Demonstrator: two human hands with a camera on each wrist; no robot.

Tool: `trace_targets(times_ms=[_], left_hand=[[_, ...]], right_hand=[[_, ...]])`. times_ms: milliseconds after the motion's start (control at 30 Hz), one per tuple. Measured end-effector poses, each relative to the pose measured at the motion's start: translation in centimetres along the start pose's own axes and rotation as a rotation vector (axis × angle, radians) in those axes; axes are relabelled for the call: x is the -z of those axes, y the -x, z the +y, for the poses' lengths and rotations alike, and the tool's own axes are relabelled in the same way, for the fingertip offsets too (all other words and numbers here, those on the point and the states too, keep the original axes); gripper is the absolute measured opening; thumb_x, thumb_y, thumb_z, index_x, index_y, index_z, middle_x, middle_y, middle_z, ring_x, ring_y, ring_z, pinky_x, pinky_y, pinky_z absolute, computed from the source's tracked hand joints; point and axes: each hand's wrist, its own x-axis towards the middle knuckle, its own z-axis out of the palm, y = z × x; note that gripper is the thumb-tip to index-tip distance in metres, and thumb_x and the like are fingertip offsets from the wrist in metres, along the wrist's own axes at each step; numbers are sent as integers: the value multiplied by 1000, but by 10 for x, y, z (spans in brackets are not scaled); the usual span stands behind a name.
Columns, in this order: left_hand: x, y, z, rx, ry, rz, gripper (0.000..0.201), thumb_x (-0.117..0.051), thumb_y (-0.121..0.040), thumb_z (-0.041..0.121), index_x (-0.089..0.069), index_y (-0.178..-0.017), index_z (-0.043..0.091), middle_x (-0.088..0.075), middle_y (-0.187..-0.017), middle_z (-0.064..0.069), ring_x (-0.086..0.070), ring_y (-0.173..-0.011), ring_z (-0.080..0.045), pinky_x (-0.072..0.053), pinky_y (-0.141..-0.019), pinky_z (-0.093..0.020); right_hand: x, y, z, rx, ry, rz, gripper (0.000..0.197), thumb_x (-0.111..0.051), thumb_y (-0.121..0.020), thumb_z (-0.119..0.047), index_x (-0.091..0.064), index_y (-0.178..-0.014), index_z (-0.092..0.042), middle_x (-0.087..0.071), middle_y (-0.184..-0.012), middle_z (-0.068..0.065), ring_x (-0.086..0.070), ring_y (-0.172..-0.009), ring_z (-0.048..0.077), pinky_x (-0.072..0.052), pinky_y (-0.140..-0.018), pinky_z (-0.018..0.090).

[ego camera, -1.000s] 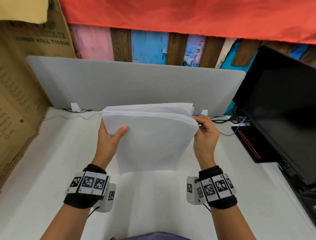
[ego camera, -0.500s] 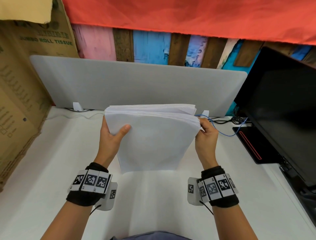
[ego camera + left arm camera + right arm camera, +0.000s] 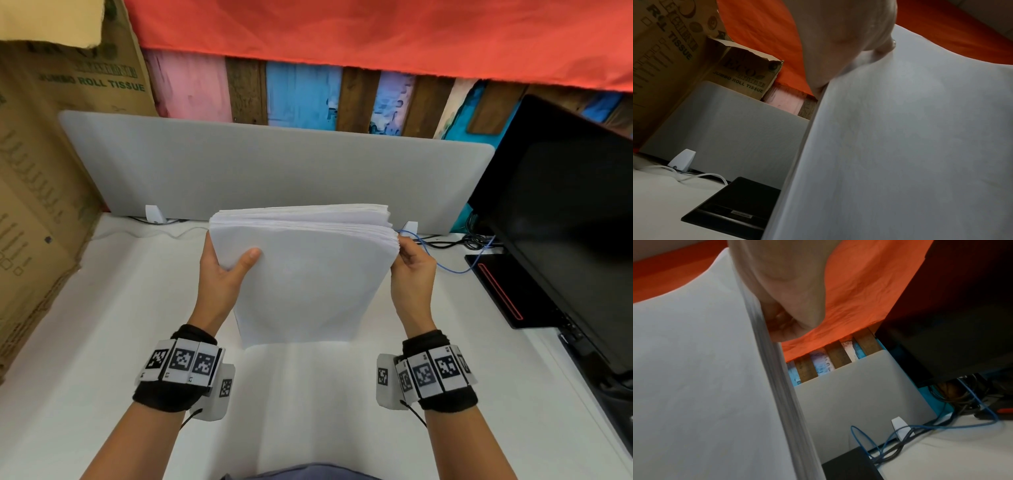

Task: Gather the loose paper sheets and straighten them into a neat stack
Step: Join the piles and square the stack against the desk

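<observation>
A thick stack of white paper sheets (image 3: 305,274) stands upright on its lower edge on the white table (image 3: 85,342), at the middle of the head view. My left hand (image 3: 222,270) grips the stack's upper left corner, thumb on the near face and fingers hidden behind. My right hand (image 3: 409,263) holds the stack's upper right edge, fingers curled against the sheet edges. The top edges fan slightly unevenly. In the left wrist view the paper stack (image 3: 900,146) fills the right side under my thumb. In the right wrist view the sheet edges (image 3: 777,386) run down beside my fingers.
A grey divider panel (image 3: 274,171) stands behind the stack. A black monitor (image 3: 565,222) and its base sit at the right, with a blue cable (image 3: 455,267) and black cables nearby. Cardboard boxes (image 3: 41,205) line the left side. A flat black device (image 3: 731,207) lies behind the stack.
The stack has stayed upright between both hands, shifting only slightly. My right hand's fingers have slid a little along the upper right edge.
</observation>
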Motion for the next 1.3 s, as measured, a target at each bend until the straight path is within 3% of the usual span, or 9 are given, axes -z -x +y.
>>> trace_targets(times_ms=[67,200,300,433,633,767,967,1167,1300], left_hand=[[-1,0,1,-4,-2,-2,41,-61,-84,4,-44,-116,22,-58,-103,13,-61,-85,14,-49,-69,-7],[-1,0,1,5,3,17,39,-60,-84,4,-45,-114,23,-58,-102,13,-61,-84,14,-48,-68,-7],[-2,-1,0,17,0,28,39,-60,-84,4,-45,-118,17,-59,-102,12,-62,-83,13,-49,-67,-7],[-1,0,1,28,6,25,30,-57,-87,5,-48,-113,14,-60,-97,10,-63,-78,12,-49,-65,-8],[-4,1,4,0,-6,28,26,-54,-90,6,-48,-112,18,-59,-99,10,-62,-81,12,-49,-70,-7],[-2,5,1,1,-29,24,29,-56,-90,13,-47,-113,29,-59,-109,7,-59,-94,10,-49,-79,-9],[0,13,-6,102,-99,-43,50,-56,-89,20,-38,-134,7,-54,-128,-12,-54,-117,-24,-44,-102,-45],[-2,5,16,-26,-71,16,37,-48,-93,24,-42,-127,12,-56,-113,4,-55,-102,2,-45,-90,-15],[-9,-5,40,-115,-59,62,7,-41,-94,29,-44,-89,32,-52,-93,10,-51,-85,-1,-42,-79,-17]], right_hand=[[2,6,5,53,-38,37,23,-44,-95,-30,-59,-107,-17,-67,-88,-23,-59,-79,-10,-45,-69,9],[-3,27,20,92,90,-97,89,-44,-69,-81,-25,-137,-26,-37,-141,-10,-39,-129,-6,-37,-101,14],[-9,30,23,39,191,-165,101,-48,-75,-73,-16,-146,-9,-37,-146,8,-37,-136,13,-35,-110,31],[-16,16,13,-27,104,-129,26,-30,-100,-28,-37,-125,-34,-51,-113,-24,-50,-101,-22,-37,-87,4],[-26,16,-14,-23,33,-28,35,-27,-101,-10,-35,-129,8,-54,-115,16,-43,-100,5,-35,-81,22],[-27,16,3,-27,73,-72,23,-31,-100,-10,-35,-105,-33,-48,-98,-20,-51,-81,-27,-39,-69,1],[-28,31,34,-127,155,-82,38,-35,-100,-23,-34,-137,-13,-54,-129,8,-53,-117,15,-42,-104,34],[-29,24,12,-58,57,-83,24,-31,-101,-18,-40,-116,-34,-53,-101,-18,-54,-85,-21,-42,-79,7],[-34,13,-9,62,31,-48,20,-29,-101,-21,-47,-110,-27,-54,-93,-17,-54,-81,-12,-44,-78,15]])
